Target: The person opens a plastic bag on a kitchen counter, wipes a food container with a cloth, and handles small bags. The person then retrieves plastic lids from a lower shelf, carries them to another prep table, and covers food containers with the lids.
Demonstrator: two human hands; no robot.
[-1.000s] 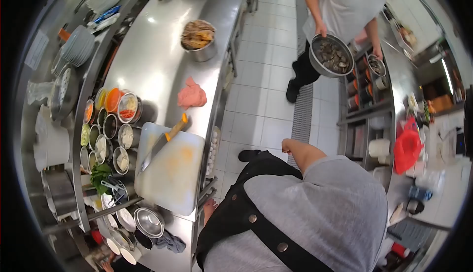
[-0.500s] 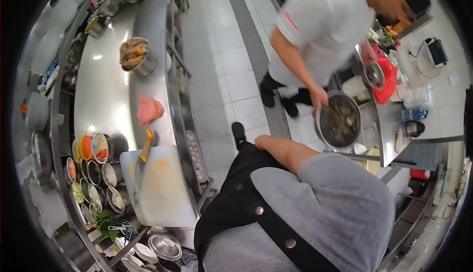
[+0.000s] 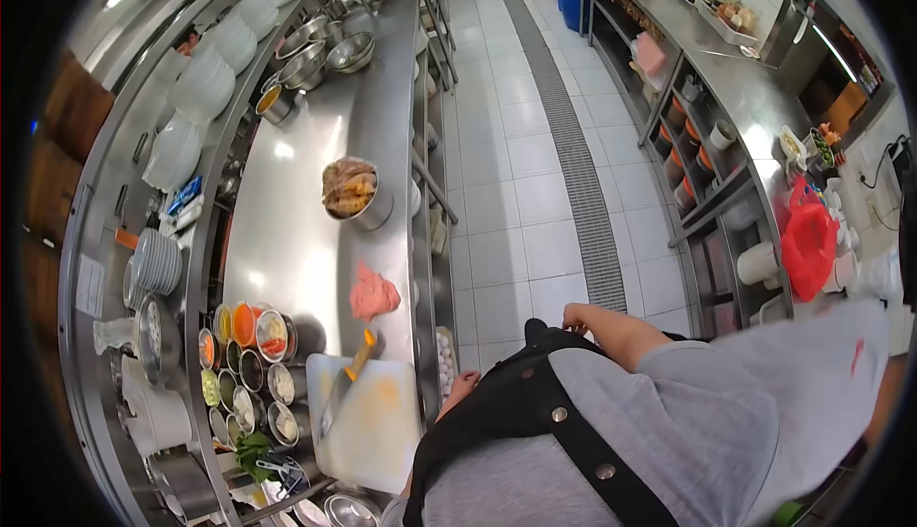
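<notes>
My left hand [image 3: 464,384] hangs low at the edge of the steel counter, near the white cutting board [image 3: 368,422] and the eggs [image 3: 445,365]; its fingers are small and partly hidden. My right hand [image 3: 576,318] is in front of my body over the floor, with its fingers curled and their contents unclear. A knife with a yellow handle [image 3: 361,355] lies across the board's upper left part. Just beyond the board is a crumpled pink cloth [image 3: 373,293]. Farther along stands a steel pot [image 3: 371,212] filled with brownish food.
Small containers of ingredients [image 3: 250,369] stand left of the board. Stacked plates [image 3: 158,261] sit on the left shelf. A floor drain [image 3: 573,145] runs along the tiled aisle. A co-worker's white sleeve [image 3: 831,384] is close at the right; a red bag [image 3: 808,245] lies on the right counter.
The co-worker carrying the bowls has passed from the aisle to the far right, with the bowls out of view. My view has shifted, and my left hand has come back into sight.
</notes>
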